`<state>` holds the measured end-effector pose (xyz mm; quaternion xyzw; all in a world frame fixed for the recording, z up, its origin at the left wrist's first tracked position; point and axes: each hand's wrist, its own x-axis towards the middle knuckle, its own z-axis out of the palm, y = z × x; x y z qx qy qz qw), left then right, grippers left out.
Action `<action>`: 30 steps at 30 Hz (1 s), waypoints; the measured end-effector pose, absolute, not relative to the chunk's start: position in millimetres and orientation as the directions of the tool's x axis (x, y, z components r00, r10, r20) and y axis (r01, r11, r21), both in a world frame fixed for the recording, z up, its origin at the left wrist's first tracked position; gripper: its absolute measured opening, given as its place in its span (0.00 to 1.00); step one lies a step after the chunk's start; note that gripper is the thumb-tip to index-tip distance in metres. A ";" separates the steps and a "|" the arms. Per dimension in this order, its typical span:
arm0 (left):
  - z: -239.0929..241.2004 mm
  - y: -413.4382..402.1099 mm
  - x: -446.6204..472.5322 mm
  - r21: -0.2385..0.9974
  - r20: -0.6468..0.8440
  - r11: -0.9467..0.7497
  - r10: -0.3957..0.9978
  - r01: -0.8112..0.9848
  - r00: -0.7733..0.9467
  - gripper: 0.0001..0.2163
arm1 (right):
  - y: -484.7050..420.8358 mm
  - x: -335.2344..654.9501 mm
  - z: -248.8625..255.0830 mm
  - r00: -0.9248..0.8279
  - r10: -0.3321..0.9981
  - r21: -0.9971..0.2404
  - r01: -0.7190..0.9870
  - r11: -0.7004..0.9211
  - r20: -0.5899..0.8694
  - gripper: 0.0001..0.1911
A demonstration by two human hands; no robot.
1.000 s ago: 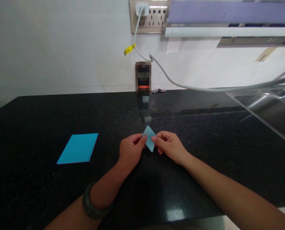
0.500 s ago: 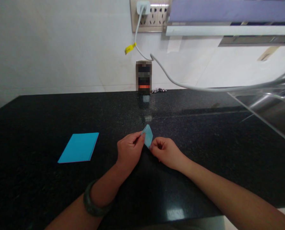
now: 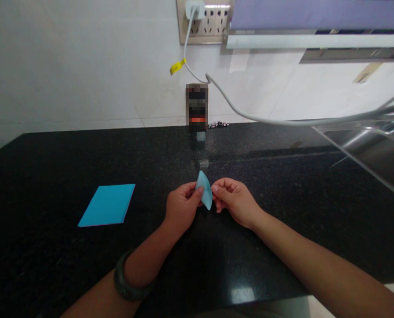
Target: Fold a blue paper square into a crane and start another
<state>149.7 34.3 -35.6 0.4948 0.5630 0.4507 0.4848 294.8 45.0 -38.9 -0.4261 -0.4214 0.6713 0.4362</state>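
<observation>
A small folded piece of light blue paper point(image 3: 205, 194), pointed at its top and bottom, stands upright above the dark counter, a crease line across it. My left hand point(image 3: 182, 203) grips its left side, thumb on the near face and fingers behind. At the paper's right edge, the thumb and forefinger of my right hand point(image 3: 234, 198) are pinched together on it. The other right fingers are curled. Off to the left lies a square stack of bright blue paper point(image 3: 107, 205), flat on the counter.
The black stone counter point(image 3: 150, 154) meets a pale wall. A phone-like object point(image 3: 197, 106), blurred out, leans there beside a beaded string point(image 3: 218, 125). A white cable point(image 3: 230, 101) hangs from a wall socket point(image 3: 213, 22). A metal sink point(image 3: 378, 154) is at the right.
The folded paper has turned so more of its face shows. My right hand has moved from its lower corner up to its right edge. The view has shifted slightly.
</observation>
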 end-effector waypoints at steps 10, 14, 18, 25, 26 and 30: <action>-39.2 33.7 152.3 0.980 -0.187 0.192 0.980 -0.062 0.073 0.11 | 43.4 294.4 -36.4 -0.261 0.931 -0.923 -0.221 -0.317 -0.257 0.15; -38.4 33.9 152.8 0.976 -0.199 0.205 0.976 -0.079 0.088 0.12 | 42.9 292.1 -38.7 -0.249 0.947 -0.947 -0.200 -0.253 -0.201 0.13; -38.2 33.0 154.4 0.973 -0.210 0.218 0.973 -0.080 0.094 0.12 | 41.2 289.1 -39.5 -0.189 0.968 -0.973 -0.131 -0.191 -0.164 0.14; -39.8 32.3 155.8 0.976 -0.194 0.202 0.975 -0.076 0.110 0.10 | 40.4 288.8 -38.7 -0.204 0.959 -0.977 -0.039 -0.211 -0.199 0.12; -40.2 32.5 155.5 0.977 -0.192 0.200 0.975 -0.067 0.110 0.10 | 40.5 289.0 -38.3 -0.205 0.958 -0.977 -0.031 -0.212 -0.202 0.11; -42.1 33.3 154.6 0.982 -0.177 0.184 0.976 -0.043 0.129 0.10 | 40.9 290.0 -37.3 -0.206 0.955 -0.974 -0.028 -0.224 -0.213 0.10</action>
